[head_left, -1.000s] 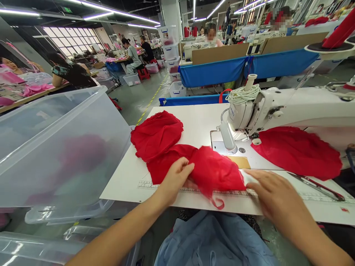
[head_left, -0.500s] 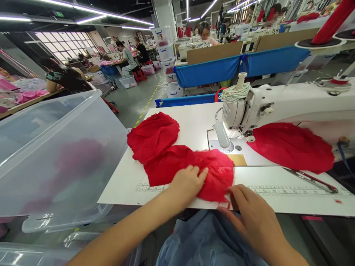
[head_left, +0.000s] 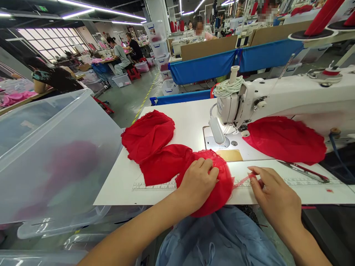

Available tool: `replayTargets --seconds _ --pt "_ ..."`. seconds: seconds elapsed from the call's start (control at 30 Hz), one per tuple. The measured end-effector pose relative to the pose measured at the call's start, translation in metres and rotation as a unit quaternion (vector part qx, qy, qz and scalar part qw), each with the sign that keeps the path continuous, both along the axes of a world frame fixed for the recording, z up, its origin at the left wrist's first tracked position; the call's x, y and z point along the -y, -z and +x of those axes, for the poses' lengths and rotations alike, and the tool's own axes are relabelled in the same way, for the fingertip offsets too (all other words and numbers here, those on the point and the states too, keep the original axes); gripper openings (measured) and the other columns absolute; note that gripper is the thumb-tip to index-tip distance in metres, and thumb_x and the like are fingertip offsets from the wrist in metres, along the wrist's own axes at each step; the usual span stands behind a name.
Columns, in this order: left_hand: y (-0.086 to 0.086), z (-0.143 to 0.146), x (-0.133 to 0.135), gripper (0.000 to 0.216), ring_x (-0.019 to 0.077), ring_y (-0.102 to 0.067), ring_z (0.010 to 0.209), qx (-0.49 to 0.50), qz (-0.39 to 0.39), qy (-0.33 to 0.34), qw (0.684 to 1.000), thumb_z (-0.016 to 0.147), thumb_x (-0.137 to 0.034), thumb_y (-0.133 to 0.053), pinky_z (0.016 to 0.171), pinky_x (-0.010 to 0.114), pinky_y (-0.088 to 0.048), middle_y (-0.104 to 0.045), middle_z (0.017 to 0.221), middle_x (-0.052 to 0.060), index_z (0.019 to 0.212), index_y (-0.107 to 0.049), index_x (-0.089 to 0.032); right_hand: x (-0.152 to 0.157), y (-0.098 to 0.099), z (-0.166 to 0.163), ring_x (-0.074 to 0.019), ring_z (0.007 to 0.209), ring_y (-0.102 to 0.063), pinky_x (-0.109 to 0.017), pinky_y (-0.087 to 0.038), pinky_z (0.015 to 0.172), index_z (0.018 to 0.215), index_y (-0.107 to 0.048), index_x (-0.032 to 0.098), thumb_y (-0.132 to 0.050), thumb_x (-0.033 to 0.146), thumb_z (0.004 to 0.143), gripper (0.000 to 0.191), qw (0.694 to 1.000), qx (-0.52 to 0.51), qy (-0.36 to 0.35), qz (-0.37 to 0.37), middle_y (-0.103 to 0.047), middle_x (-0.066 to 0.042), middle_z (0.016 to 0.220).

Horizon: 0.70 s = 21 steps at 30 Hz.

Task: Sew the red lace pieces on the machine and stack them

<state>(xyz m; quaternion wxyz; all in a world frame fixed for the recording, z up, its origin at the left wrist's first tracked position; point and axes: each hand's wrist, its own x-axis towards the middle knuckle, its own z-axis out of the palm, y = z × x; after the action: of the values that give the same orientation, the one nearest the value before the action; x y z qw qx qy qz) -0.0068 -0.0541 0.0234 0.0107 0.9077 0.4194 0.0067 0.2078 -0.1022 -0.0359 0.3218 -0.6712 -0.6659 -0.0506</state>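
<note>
Left hand [head_left: 198, 183] open, palm flat on lace cup [head_left: 223, 175] at table edge. Right hand [head_left: 273, 199] pinches strap [head_left: 240, 181], taut from cup, just right of left hand. Clear bin [head_left: 91, 118] well left of left hand, blurred red fabric [head_left: 72, 162] inside. Red pile [head_left: 148, 135] just beyond left hand.

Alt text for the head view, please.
The left hand presses a red lace piece at the near edge of a white sewing table, while the right hand pinches a thin red strip running from it. More red pieces lie beside the sewing machine.
</note>
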Motion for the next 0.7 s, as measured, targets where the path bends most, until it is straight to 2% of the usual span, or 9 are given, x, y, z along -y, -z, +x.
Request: replayTargets --seconds 0.1,0.17,0.23,0.3,0.4,0.47,0.57,0.63,0.7 --pt "0.011 0.003 0.001 0.02 0.0224 -0.057 0.085 0.022 0.02 0.059 0.998 0.098 -0.023 -0.043 0.074 0.035 -0.049 -0.062 0.096 0.007 0.102 -0.061 -0.015 -0.007 -0.004 -0.006 -0.017 0.072 -0.065 -0.028 -0.048 0.057 0.101 -0.071 0.024 -0.049 0.028 0.092 0.024 0.996 -0.076 -0.03 0.043 -0.067 -0.004 0.092" --pt "0.014 0.006 0.002 0.017 0.0227 -0.057 0.085 0.018 0.002 0.066 0.998 0.096 -0.025 -0.048 0.074 0.036 -0.049 -0.062 0.096 0.006 0.105 -0.06 -0.015 -0.015 -0.01 -0.011 -0.0175 0.08 -0.066 -0.029 -0.052 0.067 0.099 -0.071 0.024 -0.05 0.025 0.092 0.023 0.983 -0.161 -0.078 0.049 -0.067 -0.004 0.094" --pt "0.013 0.008 0.003 0.021 0.0242 -0.057 0.087 0.013 -0.026 0.05 0.998 0.093 -0.031 -0.056 0.075 0.037 -0.049 -0.062 0.098 0.007 0.106 -0.059 -0.015 -0.023 -0.015 -0.016 -0.0191 0.1 -0.065 -0.031 -0.052 0.083 0.106 -0.07 0.027 -0.049 0.023 0.094 0.025 0.962 -0.228 -0.146 0.03 -0.067 -0.005 0.107" --pt "0.01 0.01 0.001 0.027 0.0249 -0.057 0.09 0.015 -0.048 0.028 0.998 0.091 -0.037 -0.059 0.077 0.038 -0.049 -0.061 0.1 0.007 0.105 -0.059 -0.014 -0.03 -0.017 -0.018 -0.0218 0.12 -0.056 -0.037 -0.049 0.096 0.119 -0.064 0.029 -0.048 0.024 0.094 0.031 0.947 -0.257 -0.193 0.009 -0.059 -0.006 0.13" --pt "0.005 0.009 -0.004 0.017 0.0228 -0.056 0.089 0.017 -0.055 0.014 0.998 0.096 -0.028 -0.051 0.076 0.036 -0.047 -0.061 0.099 0.007 0.101 -0.06 -0.015 -0.035 -0.016 -0.019 -0.0242 0.129 -0.049 -0.045 -0.045 0.103 0.125 -0.06 0.026 -0.045 0.023 0.092 0.036 0.955 -0.247 -0.165 0.015 -0.053 -0.009 0.139" --pt "0.003 0.007 -0.009 0.018 0.0207 -0.055 0.087 0.027 -0.047 0.013 0.998 0.098 -0.018 -0.043 0.074 0.033 -0.045 -0.06 0.097 0.006 0.098 -0.061 -0.016 -0.033 -0.014 -0.019 -0.0245 0.124 -0.053 -0.046 -0.047 0.101 0.119 -0.062 0.022 -0.042 0.021 0.091 0.034 0.963 -0.24 -0.123 0.027 -0.058 -0.011 0.131" --pt "0.0 0.003 -0.017 0.025 0.0184 -0.052 0.083 0.044 -0.052 0.007 0.998 0.096 -0.008 -0.036 0.072 0.03 -0.044 -0.059 0.092 0.005 0.091 -0.06 -0.016 -0.026 -0.012 -0.016 -0.0253 0.106 -0.063 -0.042 -0.056 0.082 0.106 -0.064 0.02 -0.043 0.027 0.089 0.028 0.976 -0.211 -0.056 0.02 -0.061 -0.013 0.118" --pt "-0.003 0.001 -0.024 0.027 0.0178 -0.051 0.083 0.049 -0.055 -0.004 0.997 0.094 -0.005 -0.035 0.072 0.03 -0.044 -0.058 0.093 0.005 0.089 -0.059 -0.016 -0.02 -0.011 -0.012 -0.0256 0.096 -0.064 -0.04 -0.057 0.07 0.095 -0.065 0.02 -0.044 0.032 0.088 0.025 0.986 -0.168 -0.011 0.012 -0.062 -0.013 0.11" --pt "-0.005 -0.001 -0.032 0.029 0.0179 -0.051 0.085 0.041 -0.048 -0.024 0.998 0.093 -0.003 -0.033 0.073 0.029 -0.045 -0.058 0.095 0.005 0.091 -0.059 -0.016 -0.017 -0.01 -0.007 -0.0258 0.091 -0.064 -0.038 -0.056 0.064 0.09 -0.065 0.02 -0.044 0.035 0.087 0.025 0.992 -0.127 0.016 0.001 -0.062 -0.013 0.107"
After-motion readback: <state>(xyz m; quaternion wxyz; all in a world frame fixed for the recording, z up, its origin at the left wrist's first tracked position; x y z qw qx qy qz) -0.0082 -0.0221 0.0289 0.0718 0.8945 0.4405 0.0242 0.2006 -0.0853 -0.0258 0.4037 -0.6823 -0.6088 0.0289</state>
